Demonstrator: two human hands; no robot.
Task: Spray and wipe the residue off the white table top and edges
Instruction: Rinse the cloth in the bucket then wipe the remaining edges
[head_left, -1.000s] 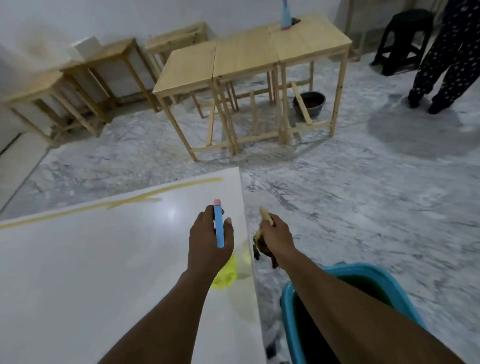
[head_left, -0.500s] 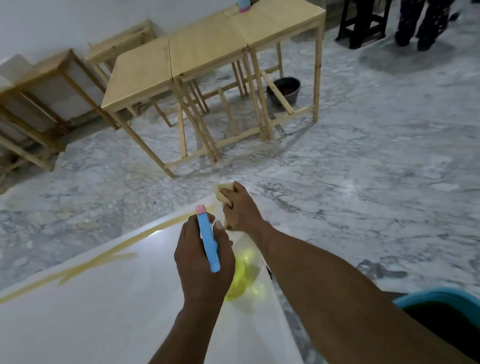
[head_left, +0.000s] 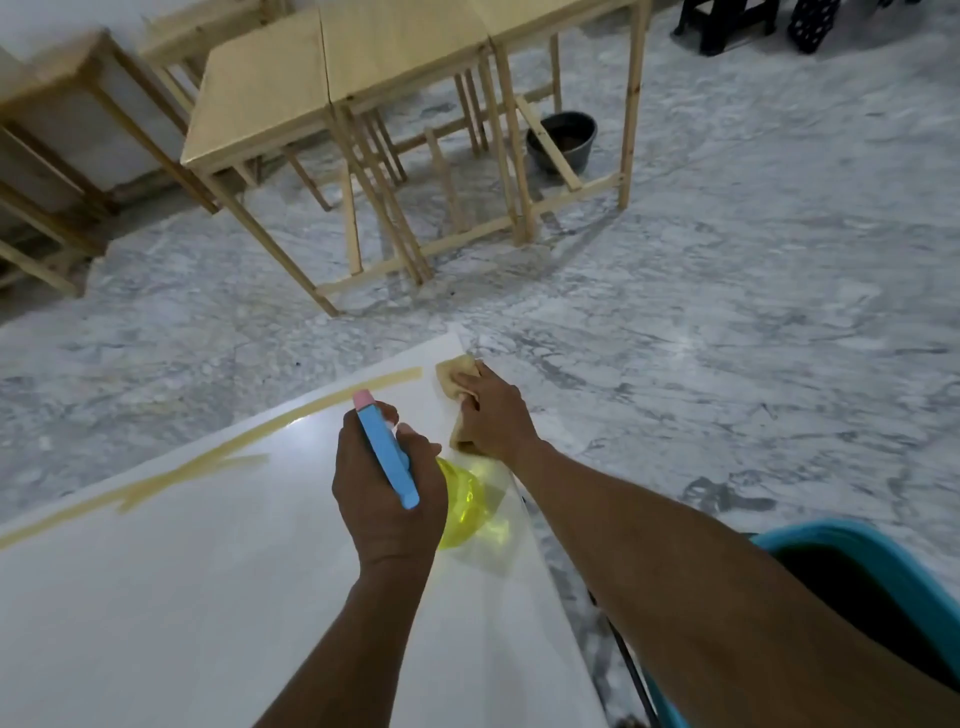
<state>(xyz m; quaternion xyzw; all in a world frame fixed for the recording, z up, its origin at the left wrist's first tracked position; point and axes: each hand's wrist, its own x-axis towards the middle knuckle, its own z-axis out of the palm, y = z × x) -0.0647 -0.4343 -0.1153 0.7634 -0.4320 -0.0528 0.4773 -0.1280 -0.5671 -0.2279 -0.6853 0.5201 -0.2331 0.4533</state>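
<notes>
The white table top (head_left: 182, 597) fills the lower left, with a yellowish residue stripe (head_left: 218, 457) running along its far edge. My left hand (head_left: 387, 493) grips a spray bottle (head_left: 462, 506) with a yellow body and a blue and pink head, held above the table near its right edge. My right hand (head_left: 493, 415) presses a tan cloth (head_left: 454, 376) flat on the table's far right corner, just right of the stripe's end.
A teal bucket (head_left: 883, 561) stands on the marble floor at the lower right, beside the table. Several wooden tables (head_left: 332, 78) stand beyond, with a dark bowl (head_left: 563, 137) under them. A black stool (head_left: 727, 21) is at the top right.
My right hand has come from the table's right side up onto the far corner with the cloth. The view has dropped and moved closer to the table; the left hand keeps the bottle.
</notes>
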